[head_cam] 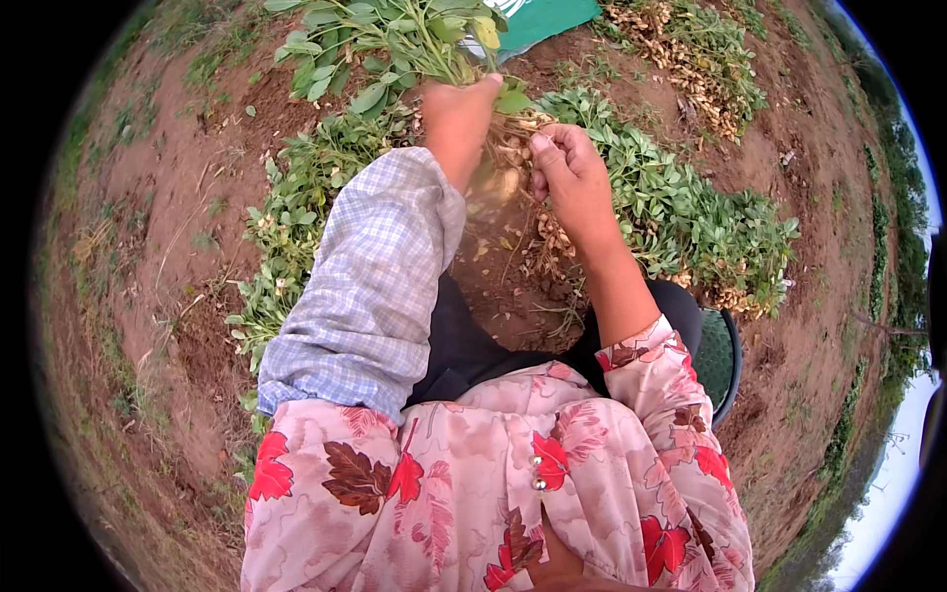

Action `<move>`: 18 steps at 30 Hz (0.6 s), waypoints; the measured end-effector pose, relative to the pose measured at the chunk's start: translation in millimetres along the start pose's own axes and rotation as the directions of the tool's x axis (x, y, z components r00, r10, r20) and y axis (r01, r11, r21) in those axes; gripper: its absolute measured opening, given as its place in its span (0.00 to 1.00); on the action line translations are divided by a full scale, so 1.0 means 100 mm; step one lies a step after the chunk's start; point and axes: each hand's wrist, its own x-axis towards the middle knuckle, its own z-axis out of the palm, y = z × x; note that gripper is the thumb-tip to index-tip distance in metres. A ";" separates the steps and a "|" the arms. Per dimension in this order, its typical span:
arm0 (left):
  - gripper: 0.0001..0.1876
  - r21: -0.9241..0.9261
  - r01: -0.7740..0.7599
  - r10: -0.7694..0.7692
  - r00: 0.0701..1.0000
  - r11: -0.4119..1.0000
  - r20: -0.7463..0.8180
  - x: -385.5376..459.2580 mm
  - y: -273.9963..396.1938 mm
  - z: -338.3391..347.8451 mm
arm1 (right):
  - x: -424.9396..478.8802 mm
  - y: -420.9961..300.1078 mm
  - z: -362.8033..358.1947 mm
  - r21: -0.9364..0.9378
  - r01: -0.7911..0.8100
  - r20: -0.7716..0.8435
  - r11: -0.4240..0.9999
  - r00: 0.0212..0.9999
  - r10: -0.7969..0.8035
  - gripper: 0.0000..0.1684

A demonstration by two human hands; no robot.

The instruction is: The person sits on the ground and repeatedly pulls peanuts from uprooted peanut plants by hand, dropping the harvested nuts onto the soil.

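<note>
My left hand (457,124) grips the stem base of an uprooted peanut plant (414,37), its leafy top pointing away from me. The plant's roots and peanut pods (513,148) hang between my hands over bare soil. On their right side, the thumb and fingers of my right hand (573,170) are pinched on the pod-bearing roots. Whether a single pod is between the fingertips is hidden. A checked cloth sleeve covers my left forearm, while the right forearm is bare.
Pulled peanut plants lie to my left (311,192) and right (688,200). Another pod-covered heap (688,66) is farther right. A green-and-white plastic sheet or bag (547,29) lies ahead. Beside my right leg is a round green object with a dark rim (716,362). Reddish soil (510,296) shows between my legs.
</note>
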 end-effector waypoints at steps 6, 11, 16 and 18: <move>0.13 0.020 0.021 -0.019 0.996 1.000 -0.088 0.07 0.02 -0.08 | -0.12 -0.10 -0.28 0.536 -0.133 -0.016 0.834 0.986 0.168 0.10; 0.12 -0.015 -0.064 0.062 0.990 0.998 -0.127 0.06 -0.03 0.00 | -0.16 -0.03 -0.06 -0.345 0.033 0.064 0.938 0.998 -0.012 0.18; 0.12 0.135 -0.198 0.226 0.944 0.971 -0.240 0.10 -0.12 0.06 | -0.18 -0.08 0.13 -0.713 0.215 0.042 0.667 0.963 -0.265 0.16; 0.11 0.086 -0.225 0.239 0.945 0.970 -0.222 0.10 -0.12 0.06 | -0.19 -0.09 0.11 -0.720 0.283 0.060 0.634 0.935 -0.348 0.15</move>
